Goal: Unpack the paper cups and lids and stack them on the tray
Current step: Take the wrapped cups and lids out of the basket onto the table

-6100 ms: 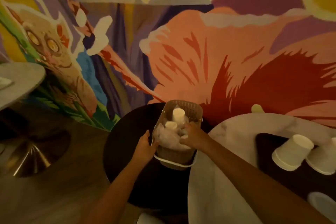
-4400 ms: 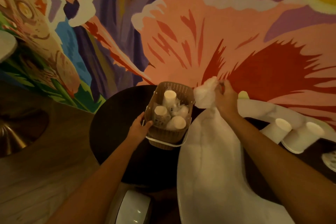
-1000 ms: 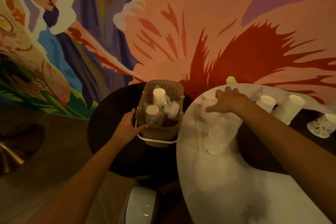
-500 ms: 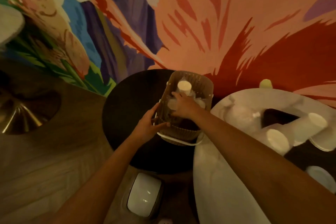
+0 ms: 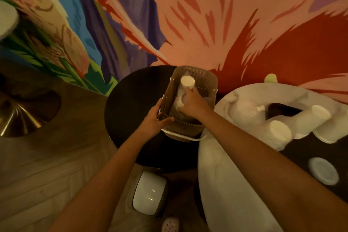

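- While your left hand (image 5: 155,119) grips the basket (image 5: 197,81) rim, fingers curled over it, your right hand (image 5: 193,104) reaches inside, fingers curled round plastic-wrapped cups (image 5: 178,99).
- Basket stands on the dark round table (image 5: 131,111).
- More cups (image 5: 278,132) lie sideways on the tray (image 5: 278,109).

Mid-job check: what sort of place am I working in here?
Probably a café or similar eatery: a bold painted mural fills the wall, a dark round table and a marble table stand close together, and sleeves of paper cups lie on the marble one.
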A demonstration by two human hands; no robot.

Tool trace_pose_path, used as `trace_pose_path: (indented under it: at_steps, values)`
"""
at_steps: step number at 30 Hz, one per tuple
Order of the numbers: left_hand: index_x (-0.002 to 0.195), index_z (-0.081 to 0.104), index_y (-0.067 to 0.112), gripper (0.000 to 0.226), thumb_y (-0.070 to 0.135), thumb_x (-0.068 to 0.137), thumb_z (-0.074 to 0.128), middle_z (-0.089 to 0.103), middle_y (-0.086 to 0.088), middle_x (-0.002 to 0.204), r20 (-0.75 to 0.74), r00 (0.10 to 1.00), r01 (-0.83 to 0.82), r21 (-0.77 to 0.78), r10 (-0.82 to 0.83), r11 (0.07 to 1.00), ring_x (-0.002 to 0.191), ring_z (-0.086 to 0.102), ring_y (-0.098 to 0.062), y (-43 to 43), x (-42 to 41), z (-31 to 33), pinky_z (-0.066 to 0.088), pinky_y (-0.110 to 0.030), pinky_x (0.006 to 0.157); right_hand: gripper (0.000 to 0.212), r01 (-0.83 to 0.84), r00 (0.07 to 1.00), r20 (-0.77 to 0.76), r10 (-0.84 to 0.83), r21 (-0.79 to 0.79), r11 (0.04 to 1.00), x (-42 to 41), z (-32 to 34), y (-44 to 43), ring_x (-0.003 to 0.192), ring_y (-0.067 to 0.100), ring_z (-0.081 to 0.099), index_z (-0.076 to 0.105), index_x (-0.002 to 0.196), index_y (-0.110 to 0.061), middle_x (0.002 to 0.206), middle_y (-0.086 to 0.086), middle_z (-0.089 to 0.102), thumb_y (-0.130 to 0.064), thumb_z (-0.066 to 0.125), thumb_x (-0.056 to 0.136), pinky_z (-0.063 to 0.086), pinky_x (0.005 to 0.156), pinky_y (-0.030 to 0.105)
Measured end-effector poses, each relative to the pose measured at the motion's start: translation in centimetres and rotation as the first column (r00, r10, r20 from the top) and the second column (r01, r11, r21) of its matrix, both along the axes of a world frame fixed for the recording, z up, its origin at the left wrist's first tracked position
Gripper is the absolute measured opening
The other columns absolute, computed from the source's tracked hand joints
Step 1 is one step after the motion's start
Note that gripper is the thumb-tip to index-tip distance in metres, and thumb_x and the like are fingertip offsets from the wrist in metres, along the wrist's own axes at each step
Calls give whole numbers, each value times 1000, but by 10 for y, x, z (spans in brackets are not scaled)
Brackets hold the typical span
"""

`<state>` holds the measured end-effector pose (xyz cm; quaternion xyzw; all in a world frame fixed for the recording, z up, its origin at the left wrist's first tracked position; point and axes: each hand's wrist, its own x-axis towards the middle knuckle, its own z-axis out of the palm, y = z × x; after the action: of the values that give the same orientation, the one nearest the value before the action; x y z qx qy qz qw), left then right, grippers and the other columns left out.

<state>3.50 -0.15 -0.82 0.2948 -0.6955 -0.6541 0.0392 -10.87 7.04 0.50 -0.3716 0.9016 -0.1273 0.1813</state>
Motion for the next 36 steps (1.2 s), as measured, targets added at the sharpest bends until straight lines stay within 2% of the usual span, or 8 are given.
trace_pose_path:
  at_steps: [4,8,11,13,18,24,29,36]
  values:
    - [147,10,20,76,5,88,55,26,-3,151,-28,1000,-10,85,13,996,137,30,-23,7,2,8,31,-28,102,76,-58,992,-113,52,-51,997,3,68,35,130,29,33,28,138,-10,144,12,29,-33,68,78,32,104,36]
    - [148,8,22,75,10,90,54,25,-3,151,7,1000,-27,49,26,998,138,29,-24,10,3,8,29,-34,106,78,-11,993,-117,-8,-163,987,20,131,86,119,28,42,29,137,-10,133,10,35,-28,72,75,39,88,33]
    - [147,11,23,73,12,90,55,30,2,145,23,997,-76,13,76,997,135,32,-26,15,1,6,31,-36,106,78,4,992,-124,-23,-150,989,37,163,126,115,24,44,31,137,-14,131,6,38,-29,73,73,42,87,33]
    - [147,10,28,76,15,89,57,22,-4,152,46,993,-107,39,105,993,136,30,-30,13,0,3,31,-44,111,78,-5,994,-105,-7,-114,993,48,172,149,111,22,45,30,137,-16,129,6,39,-29,72,73,46,91,35]
    - [147,13,30,77,14,87,59,19,-8,154,44,989,-145,88,141,986,136,31,-32,13,2,-1,33,-50,109,77,-8,998,-57,12,76,997,64,142,184,100,13,43,29,135,-20,131,1,39,-35,72,73,49,84,28]
    - [147,11,28,78,15,87,59,21,-8,153,34,991,-131,78,129,988,135,33,-30,13,2,-2,34,-49,108,69,-22,1000,-7,24,217,976,70,81,206,99,19,48,29,134,-18,127,3,40,-32,67,78,38,71,23]
    - [147,12,28,79,15,87,60,21,-7,153,51,991,-131,81,127,988,134,34,-31,12,2,-1,35,-50,108,73,-11,999,47,-3,302,953,71,54,212,110,24,50,25,138,-17,129,6,38,-34,65,80,43,81,28]
    - [147,12,30,80,16,86,61,20,-7,154,55,990,-130,85,126,988,134,34,-31,10,2,-2,35,-51,108,74,-46,996,-63,66,283,958,66,81,203,120,22,45,29,137,-24,136,3,37,-47,66,77,45,91,33]
